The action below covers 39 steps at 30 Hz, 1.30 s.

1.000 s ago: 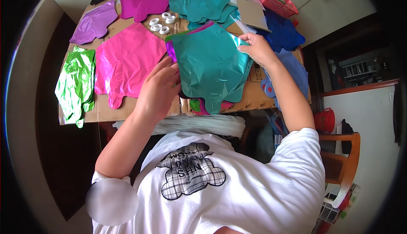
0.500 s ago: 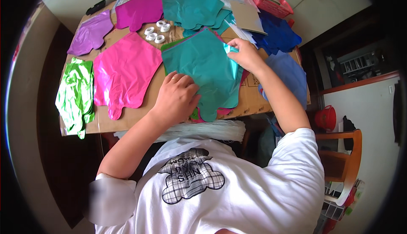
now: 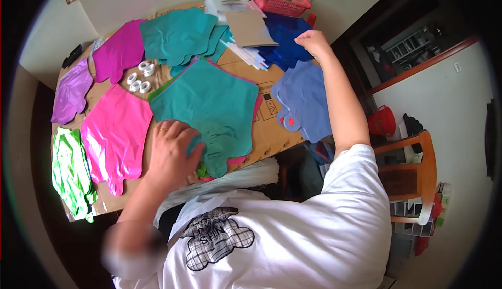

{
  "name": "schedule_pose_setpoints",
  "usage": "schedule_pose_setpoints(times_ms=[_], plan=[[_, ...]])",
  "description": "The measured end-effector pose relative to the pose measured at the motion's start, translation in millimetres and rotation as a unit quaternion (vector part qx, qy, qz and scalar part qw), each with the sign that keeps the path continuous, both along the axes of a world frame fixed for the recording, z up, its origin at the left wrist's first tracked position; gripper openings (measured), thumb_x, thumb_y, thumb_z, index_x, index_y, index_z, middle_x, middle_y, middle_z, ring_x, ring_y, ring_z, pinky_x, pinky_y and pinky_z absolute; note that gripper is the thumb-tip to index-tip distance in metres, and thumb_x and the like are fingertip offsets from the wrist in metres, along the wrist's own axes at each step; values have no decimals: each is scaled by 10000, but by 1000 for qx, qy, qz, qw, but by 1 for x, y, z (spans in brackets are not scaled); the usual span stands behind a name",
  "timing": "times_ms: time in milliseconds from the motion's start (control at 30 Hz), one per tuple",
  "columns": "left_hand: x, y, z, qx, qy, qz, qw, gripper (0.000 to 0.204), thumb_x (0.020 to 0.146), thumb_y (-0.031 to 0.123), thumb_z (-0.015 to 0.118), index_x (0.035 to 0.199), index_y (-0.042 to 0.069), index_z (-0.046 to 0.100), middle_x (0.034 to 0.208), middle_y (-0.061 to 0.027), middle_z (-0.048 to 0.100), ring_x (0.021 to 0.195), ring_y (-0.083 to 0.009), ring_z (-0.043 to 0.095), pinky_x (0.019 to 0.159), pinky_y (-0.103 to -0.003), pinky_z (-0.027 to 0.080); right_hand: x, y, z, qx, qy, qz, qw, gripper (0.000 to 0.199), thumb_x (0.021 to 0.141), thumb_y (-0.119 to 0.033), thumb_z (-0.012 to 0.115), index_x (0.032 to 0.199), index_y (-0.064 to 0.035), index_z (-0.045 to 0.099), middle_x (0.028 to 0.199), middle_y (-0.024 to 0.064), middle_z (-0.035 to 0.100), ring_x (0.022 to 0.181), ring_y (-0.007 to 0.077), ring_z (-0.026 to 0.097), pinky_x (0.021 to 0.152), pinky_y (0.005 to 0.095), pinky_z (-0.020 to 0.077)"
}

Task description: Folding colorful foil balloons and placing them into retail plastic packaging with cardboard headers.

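A flat teal foil balloon (image 3: pixel 214 106) lies in the middle of the cardboard-covered table (image 3: pixel 272 132), on top of a pink one whose edge shows beneath. My left hand (image 3: pixel 170 150) rests palm-down on its lower left part, fingers spread, a ring on one finger. My right hand (image 3: pixel 312 42) is stretched to the far right, fingers curled closed over a dark blue foil balloon (image 3: pixel 285 35). Nothing shows inside that hand. A light blue balloon (image 3: pixel 306 100) lies under my right forearm.
Pink (image 3: pixel 117 132), green (image 3: pixel 70 171), purple (image 3: pixel 70 90), magenta (image 3: pixel 117 53) and more teal balloons (image 3: pixel 178 35) cover the table. White tape rolls (image 3: pixel 140 77), thin straws (image 3: pixel 248 56), a cardboard sheet (image 3: pixel 248 27) and a red tray (image 3: pixel 285 4) lie behind. A wooden chair (image 3: pixel 413 179) and red bucket (image 3: pixel 383 120) stand right.
My right hand left the teal balloon's upper right edge and moved right and back to the dark blue balloon. The teal balloon now lies flat, my left hand still on it.
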<state>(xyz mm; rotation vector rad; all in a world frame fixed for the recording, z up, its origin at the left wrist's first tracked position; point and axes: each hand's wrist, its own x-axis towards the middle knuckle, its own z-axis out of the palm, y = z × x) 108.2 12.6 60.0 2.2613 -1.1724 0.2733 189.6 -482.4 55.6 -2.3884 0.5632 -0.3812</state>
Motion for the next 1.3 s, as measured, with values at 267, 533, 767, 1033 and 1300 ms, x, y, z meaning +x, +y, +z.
schedule_pose_setpoints(times_ms=[267, 533, 767, 1033, 1300], plan=[[55, -56, 44, -41, 46, -87, 994, 122, 770, 90, 716, 857, 35, 650, 890, -118, 615, 851, -313, 590, 793, -411, 458, 35, -6, -10, -100, 151, -65, 981, 624, 654, -467, 841, 961, 56, 696, 1034, 213, 680, 942, 307, 660, 858, 376, 502], [138, -216, 47, 22, 117, -120, 986, 195, 826, 185, 646, 943, 38, 699, 976, -160, 654, 942, -336, 632, 817, -390, 504, 3, -26, 30, -93, 78, -197, 973, 399, 767, -410, 733, 979, -72, 730, 1031, 146, 709, 982, 310, 673, 859, 389, 518], [139, -301, 11, 40, 54, -112, 991, 169, 828, 195, 615, 928, 87, 699, 1028, -147, 651, 973, -338, 623, 879, -426, 493, -13, -93, -1, 35, 122, -251, 960, 630, 731, -470, 777, 1089, 38, 676, 1114, 201, 679, 1063, 313, 653, 912, 379, 503], [155, -272, 3, -26, 72, -118, 990, 194, 839, 223, 585, 931, 105, 709, 1036, -145, 660, 1032, -323, 611, 914, -421, 475, 18, -100, 24, -87, 118, -164, 975, 346, 830, -250, 698, 979, 62, 690, 1028, 255, 677, 992, 355, 665, 872, 399, 509], [161, -246, 28, -149, 230, -96, 957, 264, 852, 224, 632, 1023, 37, 706, 1018, -159, 703, 1014, -284, 656, 902, -372, 498, -9, -51, 139, -139, -159, -52, 976, 281, 891, -215, 663, 990, 47, 668, 823, 54, 685, 739, 146, 597, 700, 302, 475]])
